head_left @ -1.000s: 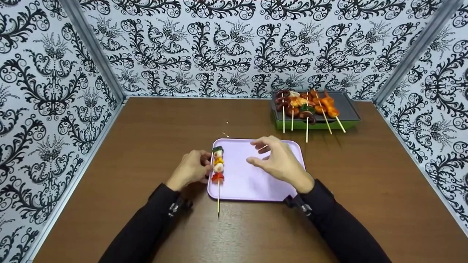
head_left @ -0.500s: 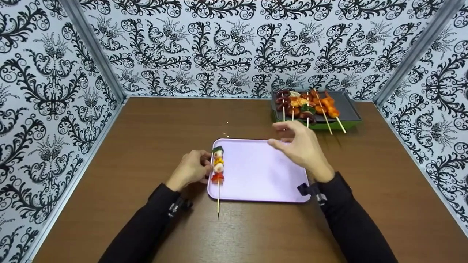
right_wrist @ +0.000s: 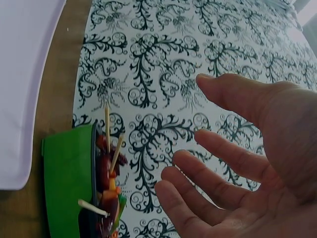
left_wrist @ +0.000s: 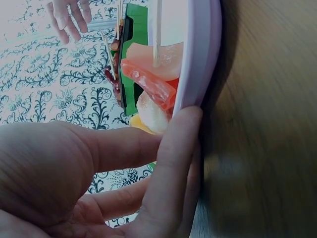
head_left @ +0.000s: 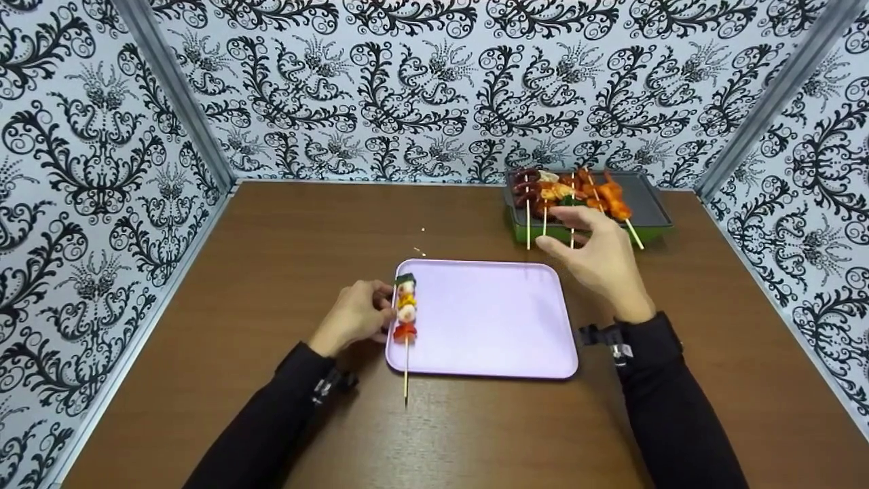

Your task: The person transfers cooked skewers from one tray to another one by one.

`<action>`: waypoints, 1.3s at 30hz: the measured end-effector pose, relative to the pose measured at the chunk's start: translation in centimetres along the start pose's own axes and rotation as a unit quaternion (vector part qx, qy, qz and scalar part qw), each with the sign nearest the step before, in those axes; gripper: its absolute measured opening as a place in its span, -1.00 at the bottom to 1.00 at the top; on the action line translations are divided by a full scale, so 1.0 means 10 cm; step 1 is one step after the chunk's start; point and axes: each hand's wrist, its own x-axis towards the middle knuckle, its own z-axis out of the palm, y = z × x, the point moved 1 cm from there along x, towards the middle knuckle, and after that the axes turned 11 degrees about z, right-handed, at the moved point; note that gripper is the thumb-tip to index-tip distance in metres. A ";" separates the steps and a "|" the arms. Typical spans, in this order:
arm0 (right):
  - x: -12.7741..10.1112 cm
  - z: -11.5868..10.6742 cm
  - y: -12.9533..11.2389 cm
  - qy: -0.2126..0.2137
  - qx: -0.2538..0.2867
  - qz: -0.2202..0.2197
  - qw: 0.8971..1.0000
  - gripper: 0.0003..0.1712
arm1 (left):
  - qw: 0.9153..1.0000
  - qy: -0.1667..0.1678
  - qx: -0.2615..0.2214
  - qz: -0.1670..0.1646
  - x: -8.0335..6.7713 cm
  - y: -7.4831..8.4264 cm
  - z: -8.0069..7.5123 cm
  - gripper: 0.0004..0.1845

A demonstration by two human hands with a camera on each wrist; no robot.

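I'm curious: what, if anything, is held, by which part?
The left hand grips the lilac, rectangular, plastic-looking tray by its left rim; the right hand holds nothing.

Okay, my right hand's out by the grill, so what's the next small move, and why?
Probably ease the right hand in and pinch one of the sticks overhanging the front of the grill: it is open near them, and the tray bears just one skewer, along its left side.

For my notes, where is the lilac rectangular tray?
In the head view, the tray is central, the left hand at its left edge, the green rectangular grill beyond, to the right.
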 end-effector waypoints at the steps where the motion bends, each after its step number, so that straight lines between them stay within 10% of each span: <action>1: 0.02 -0.03 0.02 0.003 -0.002 0.003 1.000 -0.31 | 1.000 0.000 0.000 0.000 0.00 0.00 0.00 -0.56; 39: 0.29 -0.55 0.90 0.132 -0.084 0.119 0.981 -0.34 | 1.000 -0.005 -0.012 -0.002 0.01 -0.03 0.00 -0.55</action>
